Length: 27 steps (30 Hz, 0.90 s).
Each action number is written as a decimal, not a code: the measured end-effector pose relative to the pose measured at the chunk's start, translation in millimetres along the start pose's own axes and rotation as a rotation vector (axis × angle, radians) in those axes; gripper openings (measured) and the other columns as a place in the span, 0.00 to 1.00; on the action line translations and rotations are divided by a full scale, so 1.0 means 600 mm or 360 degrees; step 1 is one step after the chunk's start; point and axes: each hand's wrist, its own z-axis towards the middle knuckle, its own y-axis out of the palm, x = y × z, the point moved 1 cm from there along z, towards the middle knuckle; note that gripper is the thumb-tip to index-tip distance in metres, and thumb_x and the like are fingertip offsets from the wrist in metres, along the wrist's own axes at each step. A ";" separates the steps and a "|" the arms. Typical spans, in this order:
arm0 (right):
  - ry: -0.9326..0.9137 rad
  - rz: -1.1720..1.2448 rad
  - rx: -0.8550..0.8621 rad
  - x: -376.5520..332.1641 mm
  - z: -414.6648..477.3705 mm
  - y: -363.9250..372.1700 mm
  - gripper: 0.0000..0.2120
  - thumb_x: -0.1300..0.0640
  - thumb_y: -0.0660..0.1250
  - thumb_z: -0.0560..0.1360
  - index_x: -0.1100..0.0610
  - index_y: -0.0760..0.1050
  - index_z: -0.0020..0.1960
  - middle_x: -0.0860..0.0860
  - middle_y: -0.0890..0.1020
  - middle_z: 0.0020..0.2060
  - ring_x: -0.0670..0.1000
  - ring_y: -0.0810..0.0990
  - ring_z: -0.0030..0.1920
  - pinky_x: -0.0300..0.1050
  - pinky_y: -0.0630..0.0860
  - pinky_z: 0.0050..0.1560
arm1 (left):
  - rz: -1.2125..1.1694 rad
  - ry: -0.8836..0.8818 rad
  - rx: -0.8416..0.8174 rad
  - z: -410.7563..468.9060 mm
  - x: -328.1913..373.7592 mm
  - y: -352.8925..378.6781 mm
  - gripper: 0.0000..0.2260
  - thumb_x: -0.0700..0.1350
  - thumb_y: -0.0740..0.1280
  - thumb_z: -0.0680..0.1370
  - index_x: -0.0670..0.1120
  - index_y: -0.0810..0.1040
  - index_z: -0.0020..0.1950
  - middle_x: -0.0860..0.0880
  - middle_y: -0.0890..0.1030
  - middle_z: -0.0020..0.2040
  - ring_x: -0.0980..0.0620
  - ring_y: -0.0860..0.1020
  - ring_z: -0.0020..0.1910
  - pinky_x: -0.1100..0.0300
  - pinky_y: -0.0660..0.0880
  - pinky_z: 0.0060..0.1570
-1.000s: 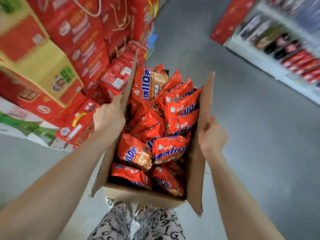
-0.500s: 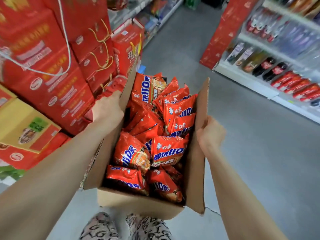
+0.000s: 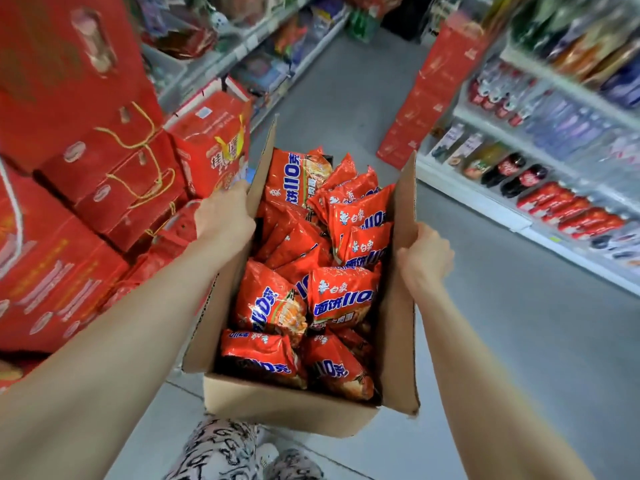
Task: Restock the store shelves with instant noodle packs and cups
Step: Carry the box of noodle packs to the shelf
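Observation:
An open cardboard box [image 3: 284, 407] hangs in front of me above the aisle floor, filled with several orange-red instant noodle packs [image 3: 341, 294] with blue and white print. My left hand [image 3: 223, 216] grips the box's upright left flap near its far end. My right hand [image 3: 424, 256] grips the upright right flap about halfway along. The fingers of both hands are hidden behind the flaps.
Stacked red gift boxes [image 3: 114, 181] with yellow cord handles crowd the left side. A white shelf unit [image 3: 491, 199] with drink bottles and red packs runs along the right. A tall red carton [image 3: 426, 95] leans at that shelf's end. Grey floor [image 3: 346, 98] stretches ahead between them.
The view has lifted and advanced along the aisle with the box; more of the shelves ahead shows. Both hands keep the same hold on the flaps.

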 end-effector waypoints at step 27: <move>-0.0131 0.0133 0.0026 -0.358 0.912 0.014 0.16 0.63 0.65 0.68 0.52 0.80 0.54 0.56 0.84 0.46 0.63 0.81 0.50 0.52 0.78 0.50 | 0.0060 0.0010 0.0144 0.889 0.342 0.000 0.21 0.38 0.65 0.72 0.49 0.72 0.65 0.35 0.81 0.53 0.32 0.78 0.54 0.46 0.74 0.47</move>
